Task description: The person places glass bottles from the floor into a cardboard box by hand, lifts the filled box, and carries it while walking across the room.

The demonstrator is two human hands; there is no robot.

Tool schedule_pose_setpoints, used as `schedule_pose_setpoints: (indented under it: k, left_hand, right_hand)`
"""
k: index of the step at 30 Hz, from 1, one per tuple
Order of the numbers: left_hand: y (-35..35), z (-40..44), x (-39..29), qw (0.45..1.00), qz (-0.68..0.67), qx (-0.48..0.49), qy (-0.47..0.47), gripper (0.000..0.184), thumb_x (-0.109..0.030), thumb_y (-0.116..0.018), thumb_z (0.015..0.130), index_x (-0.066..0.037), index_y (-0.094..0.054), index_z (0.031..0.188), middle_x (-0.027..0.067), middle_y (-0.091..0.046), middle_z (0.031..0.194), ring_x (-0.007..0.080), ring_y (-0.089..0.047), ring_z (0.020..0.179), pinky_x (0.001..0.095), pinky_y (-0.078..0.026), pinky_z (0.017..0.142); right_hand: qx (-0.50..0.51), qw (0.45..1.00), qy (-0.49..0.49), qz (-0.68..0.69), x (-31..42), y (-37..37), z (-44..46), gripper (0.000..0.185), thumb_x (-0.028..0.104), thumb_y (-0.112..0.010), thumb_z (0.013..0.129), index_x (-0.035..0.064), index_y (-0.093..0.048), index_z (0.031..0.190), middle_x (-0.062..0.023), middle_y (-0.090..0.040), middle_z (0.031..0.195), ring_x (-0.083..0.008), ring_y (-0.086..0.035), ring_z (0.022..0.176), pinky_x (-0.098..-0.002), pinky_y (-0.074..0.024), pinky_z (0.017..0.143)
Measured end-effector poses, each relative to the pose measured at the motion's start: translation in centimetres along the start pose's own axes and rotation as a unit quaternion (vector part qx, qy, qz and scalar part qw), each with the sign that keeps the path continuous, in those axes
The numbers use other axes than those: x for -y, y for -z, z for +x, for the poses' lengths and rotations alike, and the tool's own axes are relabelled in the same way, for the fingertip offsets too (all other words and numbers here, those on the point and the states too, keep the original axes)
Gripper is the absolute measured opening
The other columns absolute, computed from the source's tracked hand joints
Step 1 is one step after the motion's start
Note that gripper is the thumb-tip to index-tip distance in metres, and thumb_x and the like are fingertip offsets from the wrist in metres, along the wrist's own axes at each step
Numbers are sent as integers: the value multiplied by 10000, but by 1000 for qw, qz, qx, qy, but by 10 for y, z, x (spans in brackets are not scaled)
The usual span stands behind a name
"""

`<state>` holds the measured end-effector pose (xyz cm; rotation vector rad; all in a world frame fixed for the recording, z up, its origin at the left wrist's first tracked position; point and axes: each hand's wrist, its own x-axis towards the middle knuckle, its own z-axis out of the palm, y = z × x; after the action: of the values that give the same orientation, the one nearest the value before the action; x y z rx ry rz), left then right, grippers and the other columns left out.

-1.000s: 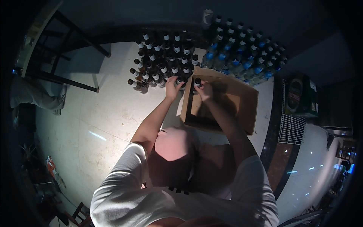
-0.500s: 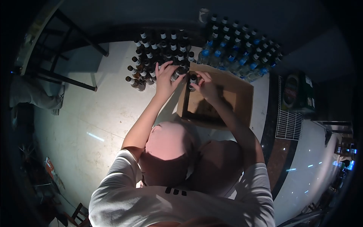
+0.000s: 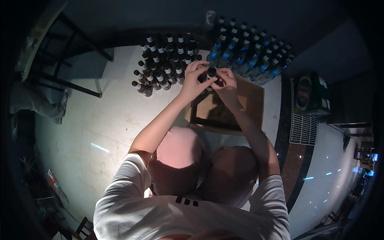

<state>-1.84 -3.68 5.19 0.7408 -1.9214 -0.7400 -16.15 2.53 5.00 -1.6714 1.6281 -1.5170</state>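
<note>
My left hand is closed around a dark beer bottle, which stands upright at the back left corner of an open cardboard box. My right hand is beside it, its bent fingers and thumb closed at the same corner on what looks like a second dark bottle, mostly hidden behind the fingers. Left of my hands, several brown beer bottles with pale neck labels stand in rows on the floor. The visible front part of the box shows its bare bottom.
Behind the box stand several clear and green bottles with blue labels. To the right are a green carton and a white wire rack. A metal-legged table and another person's leg are at left.
My left hand has carried its bottle right, from beside the brown rows to the box corner. My right hand has shifted slightly right, and the two hands are now close together.
</note>
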Motion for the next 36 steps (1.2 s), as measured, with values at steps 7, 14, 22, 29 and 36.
schedule_pose_setpoints:
  k: [7,14,22,29,36]
  left_hand:
    - [-1,-42,87,982,-62,-25,178,494,-287,-777,722,19,-616,1075,162,-592,1101,270,-594,965,355,-459,893]
    - [-11,-64,144,964,39,-120,234,553,-261,-772,723,52,-555,1125,180,-577,1063,286,-567,1008,355,-450,892]
    - [-37,-54,194,950,55,-149,271,754,-248,-765,721,45,-400,1312,218,-532,1220,342,-504,1124,386,-398,964]
    - [-44,-50,206,952,54,-156,259,698,-177,-761,718,29,-422,1292,192,-559,1150,333,-519,1076,383,-409,938]
    - [-37,-55,195,960,118,-106,230,375,-141,-767,691,-34,-647,1030,110,-583,963,297,-536,962,384,-432,861]
  right_hand:
    - [-11,998,-37,-41,-82,5,-31,360,145,-761,691,26,-664,1017,-66,-513,916,-150,-476,675,-266,-444,634]
    - [86,981,-95,-146,-120,-6,-43,391,201,-779,727,23,-652,1052,-84,-525,909,-177,-540,699,-315,-481,654]
    - [35,983,-151,-96,-173,-36,-54,346,181,-753,755,8,-618,1023,-103,-485,952,-245,-536,847,-329,-493,803]
    - [40,967,-190,-163,-168,-38,-55,358,205,-739,751,-7,-617,1013,-155,-541,1067,-310,-536,1011,-398,-471,905]
    - [15,973,-159,-166,-185,-45,-52,428,316,-769,679,-6,-610,911,-186,-558,871,-364,-559,794,-414,-467,714]
